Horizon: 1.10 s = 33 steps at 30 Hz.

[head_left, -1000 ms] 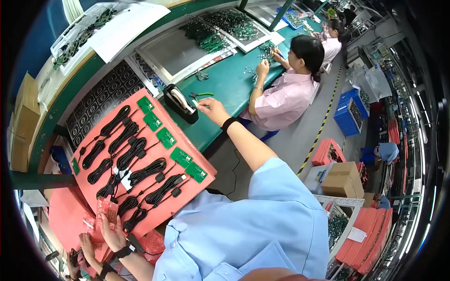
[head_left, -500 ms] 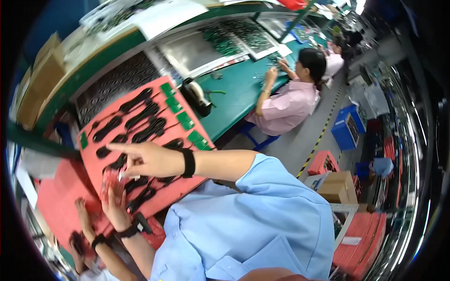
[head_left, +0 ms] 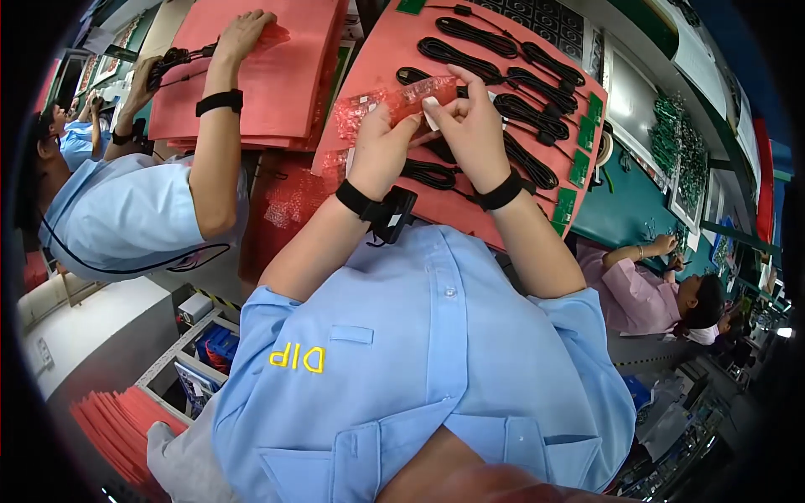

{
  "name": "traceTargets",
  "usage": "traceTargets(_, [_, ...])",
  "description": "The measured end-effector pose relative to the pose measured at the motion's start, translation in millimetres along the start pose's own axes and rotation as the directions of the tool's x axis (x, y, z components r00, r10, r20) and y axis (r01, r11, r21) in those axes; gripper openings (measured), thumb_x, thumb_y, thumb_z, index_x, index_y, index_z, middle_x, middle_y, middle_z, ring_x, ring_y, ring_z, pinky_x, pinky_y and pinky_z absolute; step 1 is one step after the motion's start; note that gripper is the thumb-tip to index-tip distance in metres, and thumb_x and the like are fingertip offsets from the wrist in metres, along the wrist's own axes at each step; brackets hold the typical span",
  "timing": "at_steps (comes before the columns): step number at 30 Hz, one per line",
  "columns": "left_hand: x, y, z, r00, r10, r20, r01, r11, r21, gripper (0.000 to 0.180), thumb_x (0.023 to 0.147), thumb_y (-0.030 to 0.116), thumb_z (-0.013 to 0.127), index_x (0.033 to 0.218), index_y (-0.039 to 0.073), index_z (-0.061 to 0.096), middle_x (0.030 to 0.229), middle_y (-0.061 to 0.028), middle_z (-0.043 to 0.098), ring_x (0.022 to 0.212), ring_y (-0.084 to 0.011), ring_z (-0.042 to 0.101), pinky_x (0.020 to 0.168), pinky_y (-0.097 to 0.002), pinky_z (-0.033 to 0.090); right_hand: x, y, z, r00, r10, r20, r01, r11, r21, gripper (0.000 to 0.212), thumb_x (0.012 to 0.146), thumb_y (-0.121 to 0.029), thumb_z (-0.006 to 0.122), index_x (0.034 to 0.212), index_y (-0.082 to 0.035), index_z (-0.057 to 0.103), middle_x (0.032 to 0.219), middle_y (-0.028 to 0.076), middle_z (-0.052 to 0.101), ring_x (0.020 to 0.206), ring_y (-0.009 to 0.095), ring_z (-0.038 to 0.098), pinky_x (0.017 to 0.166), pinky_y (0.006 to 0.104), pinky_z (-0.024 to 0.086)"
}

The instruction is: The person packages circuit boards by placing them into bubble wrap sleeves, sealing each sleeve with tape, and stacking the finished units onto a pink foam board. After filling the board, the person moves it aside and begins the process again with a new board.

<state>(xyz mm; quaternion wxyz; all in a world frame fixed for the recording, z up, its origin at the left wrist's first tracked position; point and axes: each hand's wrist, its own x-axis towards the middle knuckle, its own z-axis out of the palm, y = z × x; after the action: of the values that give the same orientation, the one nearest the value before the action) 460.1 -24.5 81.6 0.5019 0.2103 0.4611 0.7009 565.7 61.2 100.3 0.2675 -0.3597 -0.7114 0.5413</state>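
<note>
A red bubble-wrap pouch (head_left: 419, 95) is held between my two hands over a red foam sheet (head_left: 369, 71). My left hand (head_left: 381, 151) grips its near side, with thumb bent toward the right. Against the pouch's right end, my right hand (head_left: 471, 138) pinches with thumb and index finger; the other fingers curl underneath. What lies inside the pouch is hard to make out. Coiled black cables (head_left: 457, 59) lie in rows on the sheet around my hands. Green circuit boards (head_left: 579, 168) sit along the sheet's right edge, at the ends of cable leads.
On the left, a co-worker in blue (head_left: 147, 201) handles a black cable (head_left: 176, 63) over a stack of red foam sheets (head_left: 193, 101). More bubble wrap (head_left: 289, 197) lies between us. A green bench (head_left: 616, 210) extends right, where a person in pink (head_left: 637, 285) works.
The view has swung toward the left. My right hand, earlier stretched over the cables with its index finger extended, now pinches the pouch beside my left hand.
</note>
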Motion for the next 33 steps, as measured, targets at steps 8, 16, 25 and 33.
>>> traceTargets(8, [5.4,24.7,-13.2,0.972,-0.234,-0.011,0.229,0.96,-0.162,0.019,0.088,0.001,0.047,0.106,-0.003,0.054,0.1,-0.0113,0.062,0.086,-0.0185,0.064,0.078,-0.0333,0.056,9.1,-7.1,-18.8,0.73,-0.648,0.217,0.602,0.458,-0.654,0.068,0.077,-0.025,0.071,0.136,-0.013,0.039,0.093,0.012,0.059,0.084,0.025,0.059,0.08,0.0346,0.047])
traceTargets(16, [17.2,22.3,-20.8,0.946,-0.319,0.058,0.319,0.948,0.018,0.02,0.087,0.002,0.054,0.106,-0.003,0.056,0.1,-0.0133,0.062,0.088,-0.0193,0.065,0.079,-0.032,0.055,40.2,-20.3,-30.2,0.803,-0.169,0.571,0.557,0.551,-0.621,0.052,0.078,-0.026,0.068,0.126,-0.012,0.051,0.11,0.012,0.058,0.1,0.027,0.056,0.088,0.0366,0.044])
traceTargets(25, [34.0,6.7,-43.0,0.993,0.056,-0.1,-0.012,0.921,0.389,0.041,0.082,-0.006,0.056,0.12,-0.001,0.042,0.107,-0.0137,0.058,0.098,-0.0192,0.061,0.08,-0.03,0.053,129.3,18.7,-27.4,0.74,-0.106,0.664,0.292,0.94,-0.174,0.023,0.088,-0.014,0.061,0.106,-0.002,0.054,0.089,0.008,0.06,0.082,0.012,0.056,0.075,0.0232,0.043])
traceTargets(33, [-44.6,6.6,-202.9,0.646,0.552,-0.527,-0.236,0.801,0.551,0.033,0.087,-0.001,0.053,0.118,0.003,0.045,0.106,-0.0117,0.06,0.092,-0.0183,0.062,0.077,-0.0295,0.052,166.0,53.6,2.2,0.816,-0.242,0.525,0.569,0.182,-0.802,0.04,0.087,-0.02,0.063,0.123,-0.006,0.054,0.11,0.013,0.056,0.086,0.019,0.06,0.076,0.0273,0.047])
